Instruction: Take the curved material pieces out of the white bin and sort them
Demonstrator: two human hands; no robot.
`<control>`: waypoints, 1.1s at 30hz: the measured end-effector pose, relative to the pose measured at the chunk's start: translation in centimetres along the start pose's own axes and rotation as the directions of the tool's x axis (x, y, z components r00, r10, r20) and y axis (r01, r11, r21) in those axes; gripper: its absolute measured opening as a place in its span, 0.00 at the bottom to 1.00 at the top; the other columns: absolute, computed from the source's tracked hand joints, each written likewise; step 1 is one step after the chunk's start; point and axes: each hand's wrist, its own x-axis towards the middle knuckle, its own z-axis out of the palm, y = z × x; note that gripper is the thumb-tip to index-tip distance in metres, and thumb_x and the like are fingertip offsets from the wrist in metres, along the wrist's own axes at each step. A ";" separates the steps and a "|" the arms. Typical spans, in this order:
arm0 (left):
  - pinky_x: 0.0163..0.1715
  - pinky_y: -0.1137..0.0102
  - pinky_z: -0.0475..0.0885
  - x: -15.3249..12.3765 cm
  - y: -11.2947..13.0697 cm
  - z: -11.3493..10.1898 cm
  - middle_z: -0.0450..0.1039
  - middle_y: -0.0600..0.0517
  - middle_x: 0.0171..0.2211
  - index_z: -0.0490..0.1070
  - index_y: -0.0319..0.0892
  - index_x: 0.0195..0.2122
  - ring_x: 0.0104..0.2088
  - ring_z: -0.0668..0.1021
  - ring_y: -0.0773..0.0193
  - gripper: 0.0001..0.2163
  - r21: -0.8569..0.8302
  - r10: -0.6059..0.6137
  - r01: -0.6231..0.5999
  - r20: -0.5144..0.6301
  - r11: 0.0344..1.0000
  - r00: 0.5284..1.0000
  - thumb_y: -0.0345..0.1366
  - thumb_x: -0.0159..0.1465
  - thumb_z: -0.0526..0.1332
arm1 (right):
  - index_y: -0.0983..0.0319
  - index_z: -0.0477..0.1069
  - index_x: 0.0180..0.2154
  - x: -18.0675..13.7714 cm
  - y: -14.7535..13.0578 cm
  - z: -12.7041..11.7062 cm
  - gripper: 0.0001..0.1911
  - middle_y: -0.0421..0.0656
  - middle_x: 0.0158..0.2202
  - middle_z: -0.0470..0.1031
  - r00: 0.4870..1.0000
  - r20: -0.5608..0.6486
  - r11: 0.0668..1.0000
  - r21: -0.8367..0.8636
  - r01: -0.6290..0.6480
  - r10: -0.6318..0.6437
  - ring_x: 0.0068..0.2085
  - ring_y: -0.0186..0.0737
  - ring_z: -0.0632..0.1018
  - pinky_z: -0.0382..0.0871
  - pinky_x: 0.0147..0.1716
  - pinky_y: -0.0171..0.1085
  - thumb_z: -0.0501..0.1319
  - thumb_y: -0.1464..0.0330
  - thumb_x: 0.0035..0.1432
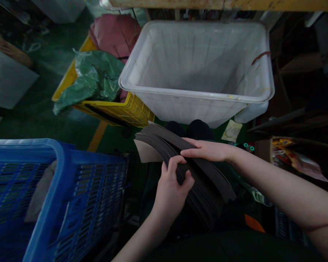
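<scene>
A thick stack of thin, dark grey-brown sheets (205,189) lies across my lap, bowed along its length. At its far left end a pale face (147,152) shows. The stack is fanned into two portions, with a gap between them. My left hand (172,183) is at the near portion with its fingers bent; its thumb and a curled finger rest on the sheets. My right hand (207,149) is around the far portion, thumb on the near side and fingers over the outer edge. The undersides of the sheets are hidden.
A large white plastic tub (196,94) stands ahead. Left of it a yellow crate (138,109) holds green plastic (98,74) and pink material (114,34). A blue basket (61,156) is close on my left. On my right is an open carton (264,151) with colourful packets.
</scene>
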 end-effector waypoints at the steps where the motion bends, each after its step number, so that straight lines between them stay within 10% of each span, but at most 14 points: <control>1: 0.46 0.63 0.68 0.1 0.1 -0.1 0.64 0.51 0.44 0.66 0.49 0.43 0.44 0.72 0.61 0.09 0.016 0.011 -0.012 0.034 1.000 0.999 0.32 0.62 0.57 | 0.57 0.50 0.66 0.0 0.0 0.0 0.35 0.44 0.63 0.61 1.000 -0.001 1.000 -0.005 0.006 -0.006 0.61 0.49 0.65 0.56 0.62 0.49 0.56 0.53 0.62; 11: 0.44 0.60 0.69 1.9 0.8 -0.5 0.71 0.49 0.40 0.76 0.48 0.35 0.41 0.73 0.56 0.15 0.085 -0.022 0.016 0.070 0.996 0.997 0.52 0.62 0.59 | 0.59 0.46 0.67 0.2 1.1 0.0 0.39 0.44 0.69 0.47 0.999 -0.045 0.989 -0.145 -0.018 0.012 0.67 0.49 0.52 0.41 0.66 0.50 0.48 0.45 0.63; 33: 0.43 0.61 0.70 1.8 0.4 -0.3 0.71 0.50 0.40 0.76 0.47 0.34 0.40 0.73 0.57 0.11 0.036 -0.033 0.032 0.037 0.999 0.999 0.48 0.61 0.62 | 0.59 0.47 0.67 0.3 0.9 -0.2 0.39 0.44 0.69 0.48 0.999 -0.037 0.990 -0.134 -0.039 0.034 0.67 0.49 0.52 0.40 0.66 0.50 0.48 0.45 0.63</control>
